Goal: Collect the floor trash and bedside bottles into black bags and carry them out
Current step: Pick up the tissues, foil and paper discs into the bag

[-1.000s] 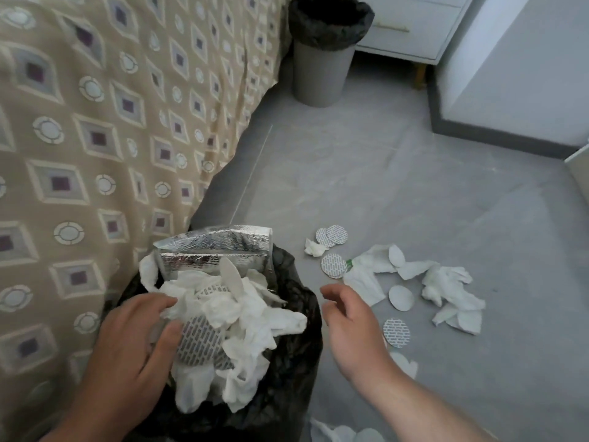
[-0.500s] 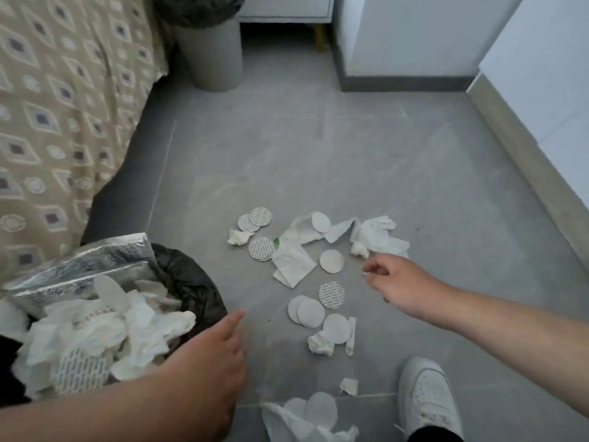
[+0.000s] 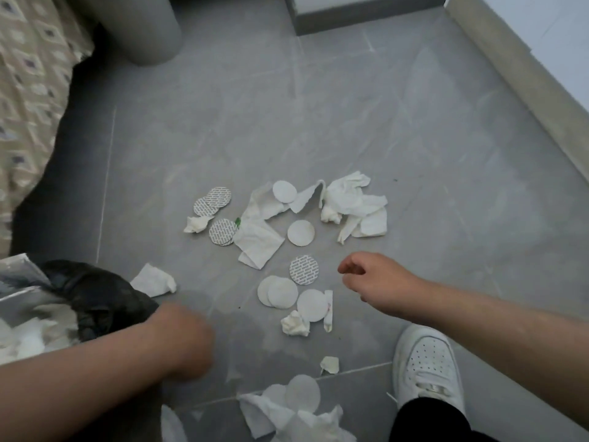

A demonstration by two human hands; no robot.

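White tissues (image 3: pixel 353 205) and several round pads (image 3: pixel 301 232) lie scattered on the grey floor. More tissues (image 3: pixel 296 409) are heaped at the bottom edge. A black bag (image 3: pixel 95 298) at the lower left is stuffed with tissues and a silver foil pouch (image 3: pixel 19 275). A loose tissue (image 3: pixel 153 280) lies just beside the bag. My left hand (image 3: pixel 181 339) is blurred at the bag's right edge, its fingers hidden. My right hand (image 3: pixel 376 282) hovers just right of a patterned pad (image 3: pixel 304 269), fingers loosely curled, holding nothing.
A grey bin (image 3: pixel 149 33) stands at the top left beside the bed's patterned cover (image 3: pixel 28 90). A beige skirting board (image 3: pixel 526 90) runs along the right wall. My white shoe (image 3: pixel 427 365) is planted at the lower right, near the bottom tissue heap.
The view has swung right and down onto the floor litter. My left hand left the top of the bag's contents for its right edge. My right hand came down beside the pads.
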